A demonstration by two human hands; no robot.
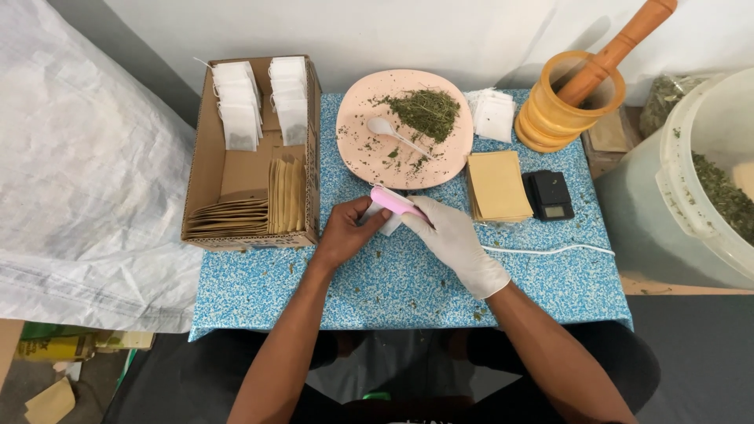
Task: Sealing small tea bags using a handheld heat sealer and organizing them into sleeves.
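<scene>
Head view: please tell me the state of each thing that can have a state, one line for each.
Left hand: bare, holds the white bag.
Right hand: gloved, grips the pink sealer.
Pink sealer: pressed on the white bag.
Plate: holds dried herb and a white spoon.
Box: open, part filled with bags and envelopes.
Mortar: upright, pestle leaning inside.
Scale: display blank.
Bucket: open, herb inside.
</scene>
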